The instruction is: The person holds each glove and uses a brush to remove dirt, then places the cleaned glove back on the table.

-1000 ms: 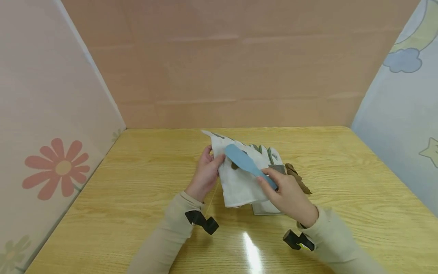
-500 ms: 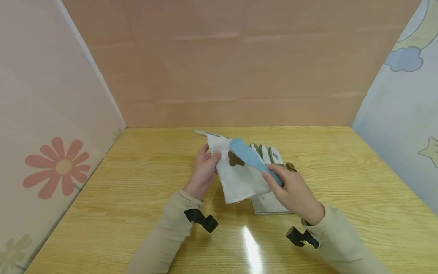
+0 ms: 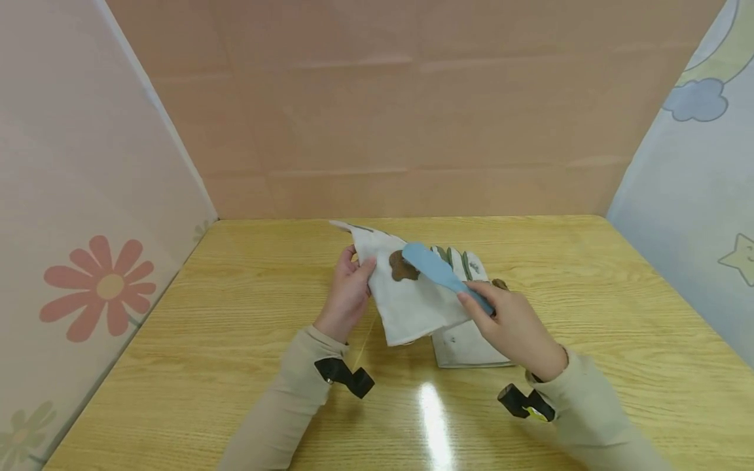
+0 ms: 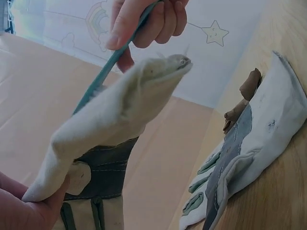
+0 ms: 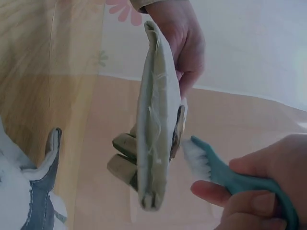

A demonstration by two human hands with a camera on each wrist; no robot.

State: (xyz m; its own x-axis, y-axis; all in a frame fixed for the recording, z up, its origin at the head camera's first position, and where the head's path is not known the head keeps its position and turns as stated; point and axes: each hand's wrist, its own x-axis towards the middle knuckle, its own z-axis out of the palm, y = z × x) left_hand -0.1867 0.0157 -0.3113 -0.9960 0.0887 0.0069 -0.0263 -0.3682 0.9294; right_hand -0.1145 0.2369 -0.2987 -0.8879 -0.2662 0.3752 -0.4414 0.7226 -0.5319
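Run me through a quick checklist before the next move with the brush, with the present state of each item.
1. Left hand gripping the raised glove: ok.
2. Right hand holding the brush by its handle: ok.
3. Bristles turned toward the glove: ok.
4. Bristles in contact with the brown patch: cannot tell; they are very close.
5. Glove free of the brown patch: not ok, it is there.
6. Second glove on the table, apart from the raised one: ok.
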